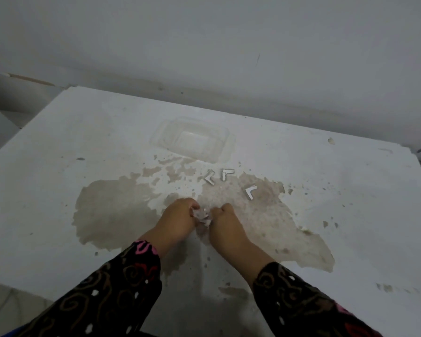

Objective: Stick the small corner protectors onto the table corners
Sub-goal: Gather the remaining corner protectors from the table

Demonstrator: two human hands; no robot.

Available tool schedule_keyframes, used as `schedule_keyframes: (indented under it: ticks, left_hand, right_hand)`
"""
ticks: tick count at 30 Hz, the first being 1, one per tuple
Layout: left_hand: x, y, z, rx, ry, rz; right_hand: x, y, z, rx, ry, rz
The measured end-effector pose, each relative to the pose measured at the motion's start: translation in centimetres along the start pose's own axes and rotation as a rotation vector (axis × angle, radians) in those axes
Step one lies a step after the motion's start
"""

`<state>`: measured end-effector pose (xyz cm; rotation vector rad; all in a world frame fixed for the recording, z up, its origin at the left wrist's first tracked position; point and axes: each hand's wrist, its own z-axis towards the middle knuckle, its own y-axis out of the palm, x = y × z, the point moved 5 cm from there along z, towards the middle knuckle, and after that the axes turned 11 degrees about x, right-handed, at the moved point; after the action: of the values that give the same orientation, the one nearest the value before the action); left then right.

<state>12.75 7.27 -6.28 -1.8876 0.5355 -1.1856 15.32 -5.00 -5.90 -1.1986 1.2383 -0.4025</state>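
Between both hands point(202, 216), one corner protector point(203, 216) pinched

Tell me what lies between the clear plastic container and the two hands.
Two corner protectors on the stained tabletop, in the head view.

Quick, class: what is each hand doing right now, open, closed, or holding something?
Left hand: fingers closed on the small corner protector.
Right hand: fingers closed, pinching the same piece.

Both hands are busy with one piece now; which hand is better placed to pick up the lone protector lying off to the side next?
Right hand, probably. The lone protector lies just beyond it on its side; the left hand would have to cross over.
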Motion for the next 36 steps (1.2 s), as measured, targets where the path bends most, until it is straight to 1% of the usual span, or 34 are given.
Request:
schedule_keyframes:
  ticks: [3, 4, 6, 7, 8, 10, 12, 15, 16, 20, 25, 27, 29, 31, 34, 36]
  left_hand:
    - [0.1, 0.0, 0.0, -0.017, 0.018, 0.02]
    - [0.1, -0.1, 0.0, -0.028, 0.011, 0.022]
    - [-0.2, -0.5, 0.2, -0.021, -0.041, 0.011]
    - [-0.4, -0.8, 0.5, 0.005, -0.073, 0.013]
    - [-0.5, -1.1, 0.8, 0.035, -0.106, 0.016]
    - [-0.3, -1.4, 1.6, 0.087, -0.16, 0.021]
    - [0.3, -1.6, 2.6, 0.134, -0.19, 0.003]
    - [1.9, -1.2, 4.3, 0.165, -0.2, -0.063]
    - [2.5, -1.0, 4.9, 0.169, -0.193, -0.067]
    - [4.0, -0.3, 6.8, 0.174, -0.167, -0.049]
    - [4.9, 0.1, 8.0, 0.175, -0.122, 0.057]
    - [5.2, 0.4, 8.3, 0.17, -0.057, 0.137]
    - [5.4, 0.6, 8.4, 0.171, -0.005, 0.169]
    - [5.4, 0.6, 8.5, 0.185, 0.011, 0.144]
    - [5.2, 0.4, 8.4, 0.191, -0.006, 0.036]
    - [5.1, 0.3, 8.2, 0.197, -0.01, -0.032]
  right_hand:
    - [-0.7, -0.8, 0.6, -0.038, -0.07, 0.028]
    - [0.0, -1.4, 0.6, -0.028, -0.04, 0.075]
    - [2.5, -3.2, 0.7, 0.022, 0.161, 0.254]
    - [3.9, -4.2, 0.9, 0.074, 0.252, 0.33]
    - [5.3, -5.2, 1.3, 0.127, 0.311, 0.346]
    - [7.7, -6.8, 2.4, 0.215, 0.378, 0.277]
    - [8.8, -7.6, 3.8, 0.232, 0.364, 0.167]
    - [8.7, -7.1, 5.2, 0.122, 0.315, 0.077]
    - [8.6, -6.7, 5.5, 0.112, 0.29, 0.045]
    - [8.4, -6.0, 6.1, 0.16, 0.21, -0.06]
    - [7.7, -6.8, 8.0, 0.036, 0.221, -0.068]
    - [7.7, -7.2, 8.3, -0.011, 0.231, -0.137]
    - [7.9, -7.5, 8.0, -0.016, 0.228, -0.204]
    - [8.2, -7.2, 7.6, -0.034, 0.226, -0.228]
    - [8.2, -7.0, 7.8, -0.071, 0.266, -0.183]
    - [7.4, -6.9, 8.5, -0.151, 0.237, -0.155]
